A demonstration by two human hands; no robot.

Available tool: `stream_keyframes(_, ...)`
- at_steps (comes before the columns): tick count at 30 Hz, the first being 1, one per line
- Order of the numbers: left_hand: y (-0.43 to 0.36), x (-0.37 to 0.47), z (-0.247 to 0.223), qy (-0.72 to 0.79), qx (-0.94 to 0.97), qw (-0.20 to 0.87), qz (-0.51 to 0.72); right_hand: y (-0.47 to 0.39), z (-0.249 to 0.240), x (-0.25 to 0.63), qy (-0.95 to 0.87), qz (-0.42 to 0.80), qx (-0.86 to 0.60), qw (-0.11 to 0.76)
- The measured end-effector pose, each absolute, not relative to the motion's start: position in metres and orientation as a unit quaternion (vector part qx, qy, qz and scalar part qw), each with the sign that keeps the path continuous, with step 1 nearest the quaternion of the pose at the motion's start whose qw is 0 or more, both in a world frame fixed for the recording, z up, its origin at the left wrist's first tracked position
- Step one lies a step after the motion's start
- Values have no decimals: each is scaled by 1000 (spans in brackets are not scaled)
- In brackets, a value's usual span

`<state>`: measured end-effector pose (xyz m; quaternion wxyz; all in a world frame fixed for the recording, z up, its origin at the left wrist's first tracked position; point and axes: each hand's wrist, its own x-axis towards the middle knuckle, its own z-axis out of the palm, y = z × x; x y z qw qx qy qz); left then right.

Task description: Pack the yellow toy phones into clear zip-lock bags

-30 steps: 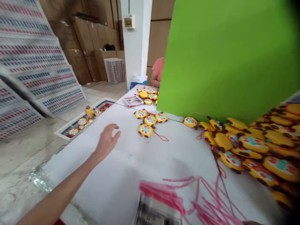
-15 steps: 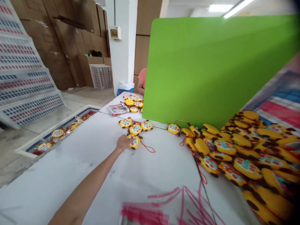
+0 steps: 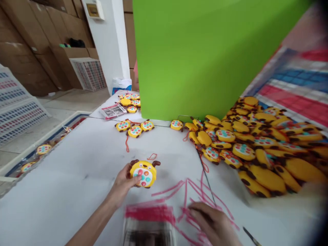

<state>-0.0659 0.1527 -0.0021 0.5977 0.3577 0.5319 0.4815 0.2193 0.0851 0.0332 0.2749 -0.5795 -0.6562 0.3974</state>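
My left hand holds a yellow animal-shaped toy with coloured buttons and brown ears, lifted just above the white table. A thin red cord loops from its top. My right hand rests low on the table on a spread of pink strings, fingers curled; whether it grips any is unclear. A stack of clear bags with a pink strip lies between my hands at the near edge.
A big heap of the same yellow toys fills the right side. Three more toys lie farther back. A green board stands upright behind them. Another person's arm shows past its left edge. A tray with toys sits on the floor at left.
My left hand reached out to the toys farther back, took one and brought it toward me. My right hand has come into view on the pink strings.
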Motion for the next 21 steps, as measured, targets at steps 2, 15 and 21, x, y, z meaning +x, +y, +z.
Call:
stream_keyframes(2,131,-52,3,496,352,623,491,94,28,196,-658,410,-557,298)
stream_keyframes(15,78,-29,11,553,408,555,468,118,45,163,-660,436,-501,351)
stream_keyframes(21,25,-26,-25,584,663,306,353,101,20,168,-512,587,-516,355)
